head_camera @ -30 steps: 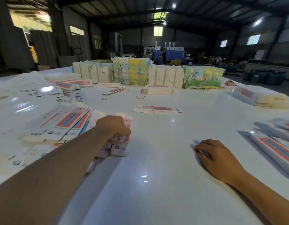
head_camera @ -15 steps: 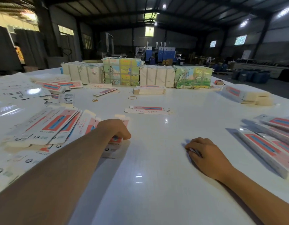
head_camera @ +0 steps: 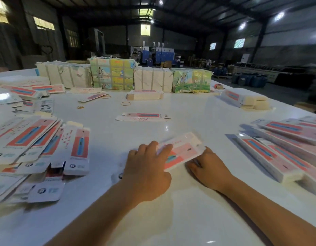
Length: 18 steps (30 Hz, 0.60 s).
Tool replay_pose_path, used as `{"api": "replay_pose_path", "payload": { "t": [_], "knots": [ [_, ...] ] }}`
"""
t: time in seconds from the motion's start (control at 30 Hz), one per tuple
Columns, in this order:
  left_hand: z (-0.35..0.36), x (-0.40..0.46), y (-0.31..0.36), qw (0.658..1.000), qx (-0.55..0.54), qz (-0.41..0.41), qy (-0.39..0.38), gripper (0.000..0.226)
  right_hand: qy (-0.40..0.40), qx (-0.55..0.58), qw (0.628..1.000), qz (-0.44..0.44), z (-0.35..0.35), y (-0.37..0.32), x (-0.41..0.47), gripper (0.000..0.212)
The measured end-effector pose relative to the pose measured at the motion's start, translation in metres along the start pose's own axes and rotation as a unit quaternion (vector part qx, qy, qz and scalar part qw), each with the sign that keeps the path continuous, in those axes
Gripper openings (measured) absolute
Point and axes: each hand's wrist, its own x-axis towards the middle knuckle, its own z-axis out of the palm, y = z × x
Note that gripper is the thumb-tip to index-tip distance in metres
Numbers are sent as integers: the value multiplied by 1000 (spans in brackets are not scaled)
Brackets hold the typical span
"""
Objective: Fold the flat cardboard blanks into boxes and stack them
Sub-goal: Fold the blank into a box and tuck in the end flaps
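Item: one cardboard blank (head_camera: 180, 150), pink and white with a blue-and-red panel, blurred in motion. Location: middle of the tabletop (head_camera: 171, 219), toward the near edge, between my two hands. A second ago it lay with the loose blanks at the left edge under my left hand; it has since been drawn out to the centre.

My left hand (head_camera: 148, 172): fingers curled over the blank's left end, gripping it. It has come across from the left-edge pile.

My right hand (head_camera: 209, 169): against the blank's near right edge, fingers bent under or beside the card; whether they pinch it or only steady it I cannot tell. Earlier this hand rested idle on the bare tabletop, holding nothing.

Meaning for the task, as I judge it: picking is done for this piece, and opening it into a box is the step in hand.

Loose flat blanks (head_camera: 29, 142): fanned along the left edge, many overlapping.

Folded boxes (head_camera: 281, 153): long, lying side by side at the right edge, some stacked on others.

Single flat blank (head_camera: 143, 116): alone, beyond centre.

Small stack of blanks (head_camera: 144, 94): toward the far edge.

Wrapped bundles (head_camera: 123, 75): in a row along the far edge.

Rubber bands (head_camera: 125, 103): loose, before the bundles.
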Motion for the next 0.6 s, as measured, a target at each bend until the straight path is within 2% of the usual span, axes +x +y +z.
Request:
{"api": "replay_pose_path", "payload": {
  "t": [0.17, 0.23, 0.27, 0.33, 0.37, 0.4, 0.43, 0.5, 0.6],
  "knots": [
    [19, -4, 0, 998, 25, 39, 34, 61, 43, 84, 994, -46, 0, 0, -4, 26],
    [20, -2, 0, 998, 27, 40, 48, 64, 46, 91, 995, -22, 2, 2, -4, 21],
    [20, -1, 0, 997, 26, 39, 54, 73, 63, 109, 992, 17, 2, 4, -3, 17],
    [18, 0, 0, 997, 31, 37, 57, 87, 154, 205, 961, 107, -3, 7, 1, 18],
    [17, 1, -2, 997, 33, 33, 60, 88, 208, 258, 935, 122, -7, 7, 2, 22],
    [16, 3, -3, 997, 37, 26, 62, 88, 245, 286, 920, 108, -10, 7, 0, 27],
    [16, 4, -4, 997, 42, 20, 64, 89, 256, 281, 921, 81, -12, 5, -1, 31],
    [15, 5, -5, 997, 53, 9, 63, 91, 206, 242, 947, 43, -10, 3, -4, 35],
    [13, 5, -6, 995, 77, 6, 60, 93, 98, 218, 970, 52, -4, -2, -3, 31]
  ]
}}
